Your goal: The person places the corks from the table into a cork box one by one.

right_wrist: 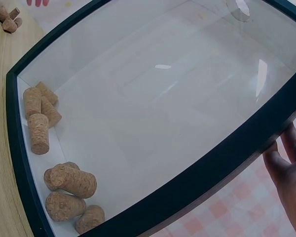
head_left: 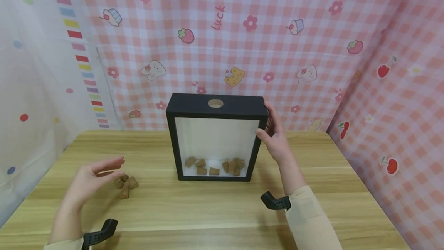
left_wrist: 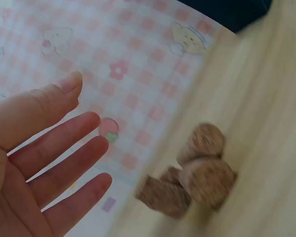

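A black shadow box frame point(head_left: 216, 108) stands upright on the table, with a round hole in its top and a clear front. Several corks point(head_left: 231, 166) lie inside along its bottom. My right hand point(head_left: 277, 142) grips the frame's right side, thumb at the front edge and fingers round the side. My left hand point(head_left: 88, 180) hovers at the left by a small pile of loose corks point(head_left: 125, 191), its fingers extended and holding nothing. In the left wrist view the corks point(left_wrist: 207, 180) lie apart from the fingers.
The wooden table point(head_left: 194, 211) extends under everything. Behind it hangs a pink checked curtain point(head_left: 222, 61), with another checked cloth point(head_left: 392, 107) along the right and a dotted white cloth point(head_left: 34, 68) on the left.
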The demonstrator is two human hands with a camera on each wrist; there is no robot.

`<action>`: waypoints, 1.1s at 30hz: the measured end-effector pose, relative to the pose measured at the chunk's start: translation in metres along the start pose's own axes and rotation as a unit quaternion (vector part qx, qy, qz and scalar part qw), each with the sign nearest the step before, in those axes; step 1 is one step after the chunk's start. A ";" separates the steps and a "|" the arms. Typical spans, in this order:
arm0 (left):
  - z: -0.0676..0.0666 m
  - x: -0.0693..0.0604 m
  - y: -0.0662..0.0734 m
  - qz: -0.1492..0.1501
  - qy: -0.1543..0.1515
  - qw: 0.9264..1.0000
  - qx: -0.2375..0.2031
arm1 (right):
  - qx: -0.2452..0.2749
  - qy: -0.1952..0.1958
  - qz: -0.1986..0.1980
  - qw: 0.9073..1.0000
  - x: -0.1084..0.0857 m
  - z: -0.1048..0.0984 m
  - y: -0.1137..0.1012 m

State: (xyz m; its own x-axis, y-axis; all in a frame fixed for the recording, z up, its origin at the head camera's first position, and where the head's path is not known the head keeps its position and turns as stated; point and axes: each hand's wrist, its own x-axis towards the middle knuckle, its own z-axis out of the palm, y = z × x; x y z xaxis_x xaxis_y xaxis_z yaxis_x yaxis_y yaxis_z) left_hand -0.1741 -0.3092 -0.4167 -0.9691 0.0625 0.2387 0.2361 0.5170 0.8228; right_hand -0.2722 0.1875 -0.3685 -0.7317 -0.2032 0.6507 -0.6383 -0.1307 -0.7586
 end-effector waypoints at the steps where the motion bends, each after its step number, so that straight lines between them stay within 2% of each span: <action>1: 0.000 -0.001 -0.003 -0.004 -0.001 1.000 0.000 | -0.001 0.001 0.000 1.000 0.000 0.000 0.000; 7: -0.001 -0.005 -0.017 -0.008 -0.004 1.000 0.013 | 0.001 0.001 -0.002 1.000 0.000 0.001 0.000; 9: 0.000 -0.007 -0.021 -0.006 -0.001 0.999 0.032 | 0.005 -0.001 -0.004 1.000 0.001 0.001 0.000; 13: 0.001 -0.009 -0.027 -0.020 0.001 0.997 0.073 | 0.009 -0.004 -0.009 1.000 0.001 0.001 0.000; 19: 0.001 -0.012 -0.033 -0.033 -0.004 0.996 0.083 | 0.010 -0.003 -0.007 1.000 0.001 0.002 -0.001; 24: 0.001 -0.012 -0.038 -0.025 -0.004 0.996 0.089 | 0.009 0.000 -0.005 1.000 0.001 0.003 -0.003; 33: 0.002 -0.012 -0.047 0.013 0.014 0.997 0.076 | -0.002 0.001 -0.002 1.000 0.001 0.002 -0.003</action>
State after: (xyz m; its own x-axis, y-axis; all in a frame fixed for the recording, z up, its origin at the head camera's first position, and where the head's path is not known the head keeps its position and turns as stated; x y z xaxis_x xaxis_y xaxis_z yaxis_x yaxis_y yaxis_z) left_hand -0.1741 -0.3323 -0.4595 -0.9601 0.0554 0.2742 0.2451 0.6390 0.7291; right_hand -0.2702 0.1863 -0.3659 -0.7300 -0.2012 0.6531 -0.6414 -0.1282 -0.7564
